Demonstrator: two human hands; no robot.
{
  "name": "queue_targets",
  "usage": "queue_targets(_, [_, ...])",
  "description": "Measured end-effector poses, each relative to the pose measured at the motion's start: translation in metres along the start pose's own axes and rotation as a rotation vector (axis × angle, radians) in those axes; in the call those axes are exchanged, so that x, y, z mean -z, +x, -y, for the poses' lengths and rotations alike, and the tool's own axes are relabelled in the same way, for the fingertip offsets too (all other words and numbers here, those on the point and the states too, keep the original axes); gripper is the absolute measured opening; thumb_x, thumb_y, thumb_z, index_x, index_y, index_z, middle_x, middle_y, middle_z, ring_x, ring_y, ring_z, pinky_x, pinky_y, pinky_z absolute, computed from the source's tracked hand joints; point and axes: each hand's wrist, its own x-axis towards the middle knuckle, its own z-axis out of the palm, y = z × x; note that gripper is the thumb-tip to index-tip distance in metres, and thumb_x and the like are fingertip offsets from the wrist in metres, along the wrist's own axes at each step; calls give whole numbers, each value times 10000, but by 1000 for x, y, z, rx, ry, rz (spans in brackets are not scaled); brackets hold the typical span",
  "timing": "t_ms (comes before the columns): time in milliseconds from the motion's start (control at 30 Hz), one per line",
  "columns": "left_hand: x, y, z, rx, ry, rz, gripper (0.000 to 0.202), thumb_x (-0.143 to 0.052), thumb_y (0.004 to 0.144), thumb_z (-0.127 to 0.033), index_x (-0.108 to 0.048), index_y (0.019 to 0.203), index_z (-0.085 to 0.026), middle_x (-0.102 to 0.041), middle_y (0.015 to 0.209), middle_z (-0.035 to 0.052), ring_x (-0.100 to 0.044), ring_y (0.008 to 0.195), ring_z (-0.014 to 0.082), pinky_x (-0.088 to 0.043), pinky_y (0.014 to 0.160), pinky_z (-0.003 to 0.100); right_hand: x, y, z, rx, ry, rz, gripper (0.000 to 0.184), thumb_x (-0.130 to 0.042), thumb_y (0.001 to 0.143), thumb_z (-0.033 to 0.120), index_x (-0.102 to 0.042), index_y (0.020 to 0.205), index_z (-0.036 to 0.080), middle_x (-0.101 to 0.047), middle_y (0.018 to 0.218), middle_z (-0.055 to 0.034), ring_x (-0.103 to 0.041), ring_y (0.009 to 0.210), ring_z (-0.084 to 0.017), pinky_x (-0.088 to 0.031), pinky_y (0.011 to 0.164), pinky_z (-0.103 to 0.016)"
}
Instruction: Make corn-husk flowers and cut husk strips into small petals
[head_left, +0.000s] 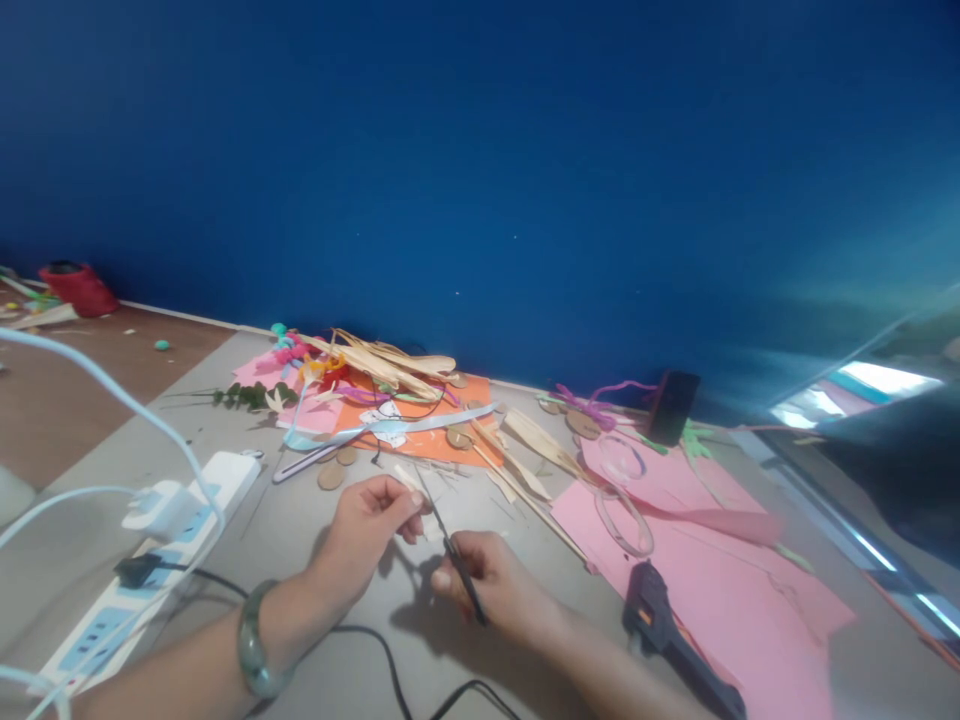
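Observation:
My left hand [371, 530], with a green bangle [253, 640] on the wrist, pinches a thin pale strip [411, 480] between thumb and fingers. My right hand [495, 590] is closed around a pair of dark scissors [450, 545]. The scissor blades point up and left at the strip, close to my left fingertips. Both hands hover just above the grey table [300, 530], near its front middle.
A black glue gun [667, 635] lies on pink paper [720, 560] at the right. Orange paper [420, 425] with dried leaf strips, wooden discs and ribbon lies behind the hands. A white power strip [142, 560] with cables sits at the left. A blue wall stands behind.

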Motion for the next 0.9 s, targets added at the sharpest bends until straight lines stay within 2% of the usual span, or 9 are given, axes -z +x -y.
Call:
queue_targets(267, [2, 0, 2, 2, 3, 13, 207, -696, 738, -323, -628, 664, -142, -657, 578, 15, -564, 498, 93, -441, 507, 184, 2, 0, 2, -43, 31, 29, 444, -707, 674, 540, -509, 598, 150, -467, 424, 57, -400, 386, -62, -266, 381, -175])
queue_targets(900, [1, 1, 2, 5, -12, 29, 199, -690, 744, -294, -618, 639, -141, -645, 526, 6, -568, 462, 87, -429, 483, 172, 4, -3, 3, 31, 23, 65, 541, -660, 649, 663, -508, 649, 144, -457, 484, 52, -387, 427, -60, -275, 399, -179])
